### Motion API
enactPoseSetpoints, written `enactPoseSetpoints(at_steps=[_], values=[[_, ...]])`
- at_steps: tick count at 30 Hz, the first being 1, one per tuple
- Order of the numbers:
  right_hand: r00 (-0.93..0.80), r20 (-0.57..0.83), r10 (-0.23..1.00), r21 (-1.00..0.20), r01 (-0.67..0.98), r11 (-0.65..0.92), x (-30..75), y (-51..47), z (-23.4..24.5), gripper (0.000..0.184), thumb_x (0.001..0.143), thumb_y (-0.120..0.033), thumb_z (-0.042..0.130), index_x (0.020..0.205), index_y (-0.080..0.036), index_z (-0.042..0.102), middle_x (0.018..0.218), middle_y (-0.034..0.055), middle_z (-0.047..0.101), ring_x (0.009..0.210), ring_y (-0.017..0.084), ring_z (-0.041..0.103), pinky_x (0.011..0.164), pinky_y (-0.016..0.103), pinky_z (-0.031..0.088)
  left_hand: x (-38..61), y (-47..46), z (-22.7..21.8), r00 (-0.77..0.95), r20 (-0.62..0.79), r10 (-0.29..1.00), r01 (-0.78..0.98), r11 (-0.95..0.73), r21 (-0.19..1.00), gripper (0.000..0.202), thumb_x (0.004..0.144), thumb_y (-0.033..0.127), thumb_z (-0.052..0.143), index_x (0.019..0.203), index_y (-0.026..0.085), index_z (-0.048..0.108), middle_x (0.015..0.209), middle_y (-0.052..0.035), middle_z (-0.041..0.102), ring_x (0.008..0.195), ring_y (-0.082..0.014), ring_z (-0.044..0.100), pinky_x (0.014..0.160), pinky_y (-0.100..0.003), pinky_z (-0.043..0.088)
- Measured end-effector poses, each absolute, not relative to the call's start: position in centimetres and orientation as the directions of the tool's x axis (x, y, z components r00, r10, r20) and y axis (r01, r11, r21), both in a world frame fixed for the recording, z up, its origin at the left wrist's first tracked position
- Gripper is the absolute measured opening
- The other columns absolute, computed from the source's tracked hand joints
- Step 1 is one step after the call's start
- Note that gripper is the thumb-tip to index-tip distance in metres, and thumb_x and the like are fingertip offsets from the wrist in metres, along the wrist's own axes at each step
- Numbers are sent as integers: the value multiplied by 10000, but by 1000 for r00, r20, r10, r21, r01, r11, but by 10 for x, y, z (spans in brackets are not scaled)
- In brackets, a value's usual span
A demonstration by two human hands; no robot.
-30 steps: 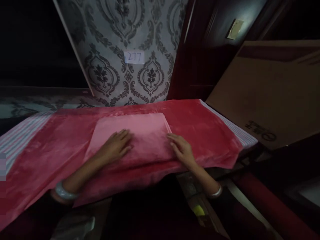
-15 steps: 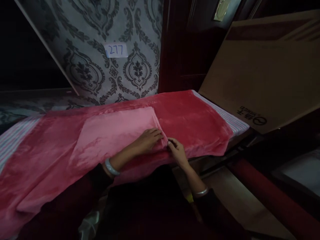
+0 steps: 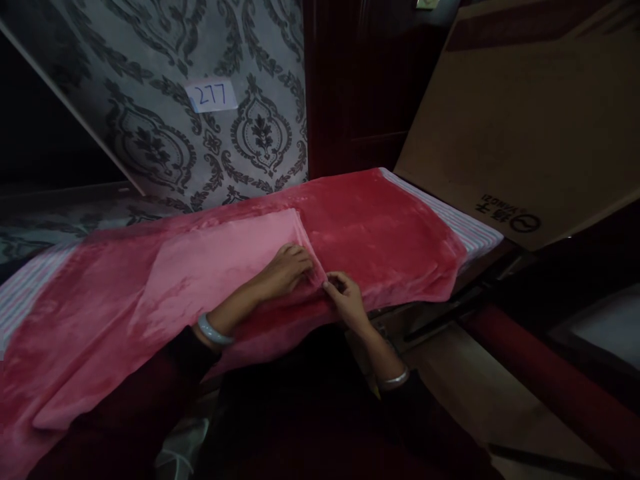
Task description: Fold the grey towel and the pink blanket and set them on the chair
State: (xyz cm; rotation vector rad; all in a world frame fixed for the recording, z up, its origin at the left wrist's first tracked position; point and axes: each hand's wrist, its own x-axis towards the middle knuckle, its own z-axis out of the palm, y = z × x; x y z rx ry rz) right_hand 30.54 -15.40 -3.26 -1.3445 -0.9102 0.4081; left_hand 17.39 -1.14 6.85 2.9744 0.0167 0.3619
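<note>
A folded light pink plush cloth (image 3: 220, 250) lies on a red plush blanket (image 3: 380, 227). My right hand (image 3: 346, 297) pinches the near right corner of the folded cloth between thumb and fingertips. Just left of it, my left hand (image 3: 287, 267) rests on the same cloth close to its right edge, its fingers curled in on the fabric. The layered edge of the fold runs from between the hands toward the wall. What lies under my left fingers is partly hidden.
Striped fabric (image 3: 470, 230) shows at both ends beneath the blanket. A large cardboard box (image 3: 515, 127) leans at the right, in front of a dark red door (image 3: 355, 80). Behind is a patterned wall (image 3: 260, 133) with a paper label (image 3: 211, 95) reading 277.
My left hand's fingers have curled in more on the fold. The right hand keeps its pinch at the corner. The view has shifted slightly.
</note>
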Motion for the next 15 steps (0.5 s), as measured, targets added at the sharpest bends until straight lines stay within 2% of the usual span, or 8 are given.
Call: enactPoseSetpoints(at_steps=[7, 11, 15], values=[[658, 300, 691, -953, 180, 242, 299, -153, -28, 258, 787, -441, 656, 903, -211, 667, 825, 15, 637, 694, 167, 548, 659, 288, 457, 176, -15, 78, 989, 144, -35, -53, -990, 128, 68, 864, 251, 628, 879, 215, 684, 938, -47, 659, 968, -226, 538, 968, -418, 378], [672, 407, 618, -913, 312, 263, 293, -160, -24, 189, 842, -375, 612, 930, -222, 680, 871, 27, 631, 780, 186, 574, 724, 311, 477, 177, -16, 78, 988, 142, -54, -75, -987, 142, 110, 906, 227, 590, 874, 210, 694, 919, -46, 636, 967, -218, 539, 971, -418, 380], [571, 470, 673, -868, 439, 234, 288, -161, -22, 195, 825, -330, 627, 973, -240, 718, 881, 38, 620, 810, 203, 567, 721, 326, 497, 181, -17, 74, 981, 189, -30, -61, -985, 160, 136, 922, 225, 578, 894, 210, 711, 974, -65, 614, 990, -226, 532, 953, -419, 412]])
